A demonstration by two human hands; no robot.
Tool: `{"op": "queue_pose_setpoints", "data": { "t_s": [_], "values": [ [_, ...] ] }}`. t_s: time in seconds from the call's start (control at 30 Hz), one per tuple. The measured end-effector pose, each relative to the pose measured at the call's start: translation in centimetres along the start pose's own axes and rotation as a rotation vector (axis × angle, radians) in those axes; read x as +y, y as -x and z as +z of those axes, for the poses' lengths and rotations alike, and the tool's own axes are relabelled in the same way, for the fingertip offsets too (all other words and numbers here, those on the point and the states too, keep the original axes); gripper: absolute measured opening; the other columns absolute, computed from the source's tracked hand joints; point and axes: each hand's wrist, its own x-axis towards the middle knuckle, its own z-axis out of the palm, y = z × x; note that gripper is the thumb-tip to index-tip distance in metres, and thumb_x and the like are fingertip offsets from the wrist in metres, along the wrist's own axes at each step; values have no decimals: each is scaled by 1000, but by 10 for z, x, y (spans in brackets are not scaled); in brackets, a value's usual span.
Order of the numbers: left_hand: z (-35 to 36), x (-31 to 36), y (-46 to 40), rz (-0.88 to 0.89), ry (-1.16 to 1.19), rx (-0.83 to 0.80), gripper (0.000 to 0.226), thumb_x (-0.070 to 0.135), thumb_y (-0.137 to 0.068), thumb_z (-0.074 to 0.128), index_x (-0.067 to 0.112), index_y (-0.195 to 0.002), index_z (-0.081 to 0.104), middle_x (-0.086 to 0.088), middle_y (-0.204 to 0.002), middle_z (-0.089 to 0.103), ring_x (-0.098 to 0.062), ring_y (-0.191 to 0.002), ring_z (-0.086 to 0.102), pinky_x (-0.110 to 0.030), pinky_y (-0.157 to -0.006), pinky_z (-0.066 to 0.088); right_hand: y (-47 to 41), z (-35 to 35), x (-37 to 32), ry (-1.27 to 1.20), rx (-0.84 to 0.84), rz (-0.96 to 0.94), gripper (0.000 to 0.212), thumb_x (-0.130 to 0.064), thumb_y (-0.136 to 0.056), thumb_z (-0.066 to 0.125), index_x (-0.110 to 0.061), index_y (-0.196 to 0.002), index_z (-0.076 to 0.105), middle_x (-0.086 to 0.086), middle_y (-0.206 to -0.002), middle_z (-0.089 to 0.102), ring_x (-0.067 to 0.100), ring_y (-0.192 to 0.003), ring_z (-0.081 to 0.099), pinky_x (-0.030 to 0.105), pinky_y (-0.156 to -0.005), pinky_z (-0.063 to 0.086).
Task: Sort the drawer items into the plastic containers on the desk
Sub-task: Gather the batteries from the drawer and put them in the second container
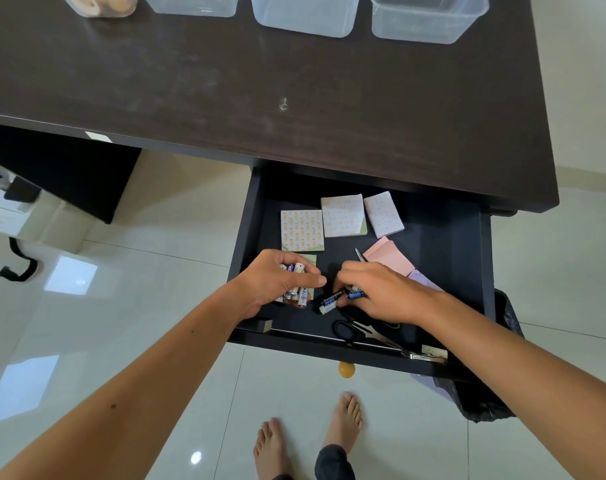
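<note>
The dark drawer (446,244) is pulled open under the desk. Inside it, my left hand (277,280) is closed around a bundle of white batteries (299,292). Just to its right, my right hand (381,292) pinches dark blue batteries (332,301) against the drawer floor. Three patterned sticky-note pads (343,216) lie at the back of the drawer, pink notes (391,256) and a lilac pad (424,280) sit to the right, and black-handled scissors (360,332) lie near the front edge. Clear plastic containers (306,19) stand in a row at the far edge of the desk.
The dark desk top (260,98) lies between the drawer and the containers. The leftmost container (104,5) holds roll-shaped items. A black bin bag (485,393) stands on the floor right of the drawer. An orange knob (346,370) sticks out below the drawer front. My bare feet (312,438) are on white tiles.
</note>
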Motion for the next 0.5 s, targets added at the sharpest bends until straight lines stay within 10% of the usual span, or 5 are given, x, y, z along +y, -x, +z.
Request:
{"op": "queue_pose_setpoints", "data": {
  "t_s": [0.27, 0.5],
  "values": [
    [1, 8, 7, -21, 174, 49, 17, 21, -80, 90, 12, -92, 82, -6, -118, 77, -27, -104, 76, -31, -75, 63, 29, -19, -4, -482, 217, 291, 5, -27, -97, 75, -30, -96, 71, 0, -66, 67, 4, -46, 53, 20, -47, 45],
    [4, 22, 23, -37, 312, 17, 20, 17, -84, 85, 6, -100, 81, -13, -114, 79, -27, -93, 80, -39, -78, 66, 46, -41, -22, -769, 243, 293, 9, -19, -102, 70, -20, -109, 75, 0, -66, 68, 12, -54, 54, 30, -50, 44]
  ]
}}
